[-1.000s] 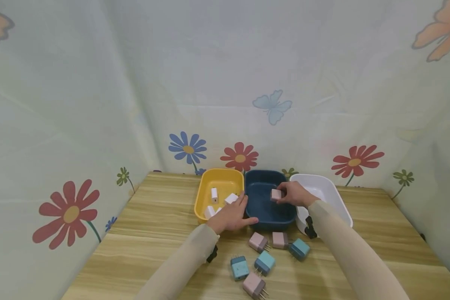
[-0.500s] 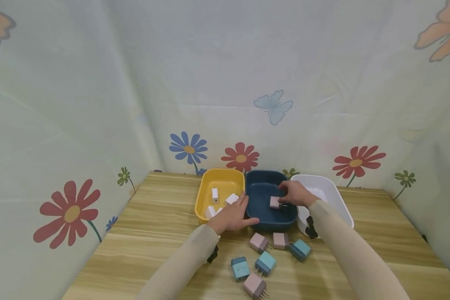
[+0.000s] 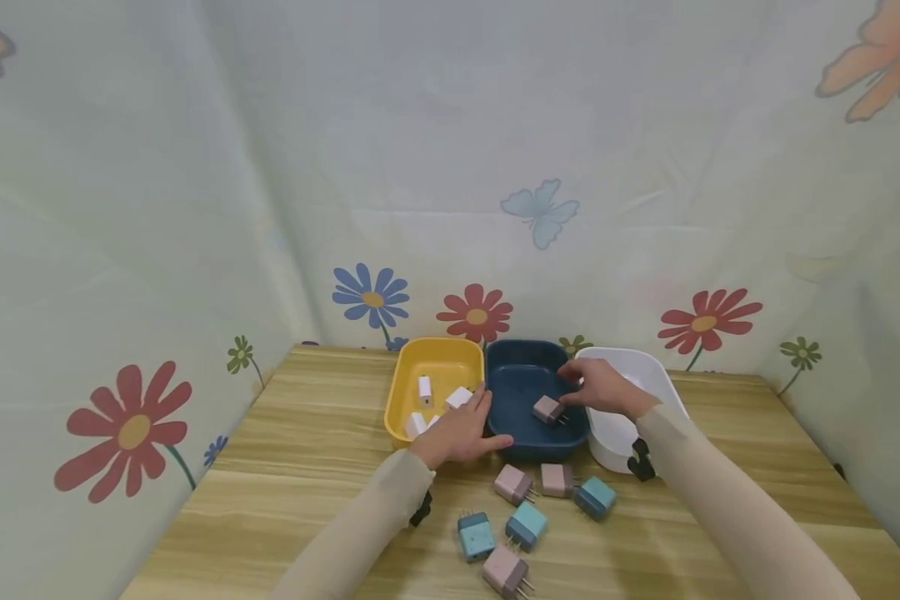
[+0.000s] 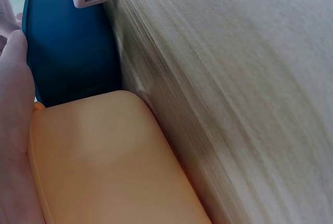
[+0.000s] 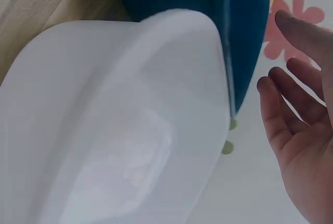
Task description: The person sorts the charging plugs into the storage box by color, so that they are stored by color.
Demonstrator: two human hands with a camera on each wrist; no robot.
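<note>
A pink charger plug [image 3: 548, 409] lies in the dark blue bin [image 3: 521, 446], its metal prongs toward the right. Just above it is my right hand [image 3: 603, 388], which holds nothing; in the right wrist view its thumb and fingers are spread apart. My left hand [image 3: 461, 427] rests with extended fingers over the neighbouring rims of the yellow bin [image 3: 392, 408] and the blue bin. Several white charger plugs [image 3: 424, 390] sit in the yellow bin, some partly hidden by that hand. In the left wrist view, the hand lies along the rims at the left edge.
A white bin [image 3: 624, 357] stands right of the blue one. In front of the bins, pink charger plugs [image 3: 506, 570] and teal charger plugs [image 3: 527, 525] are scattered on the wooden table [image 3: 292, 467]. A flower-printed cloth [image 3: 435, 167] hangs behind.
My right hand has let go of the pink charger plug, which now lies in the blue bin, and has drawn back slightly to the right. The left hand has stayed in place.
</note>
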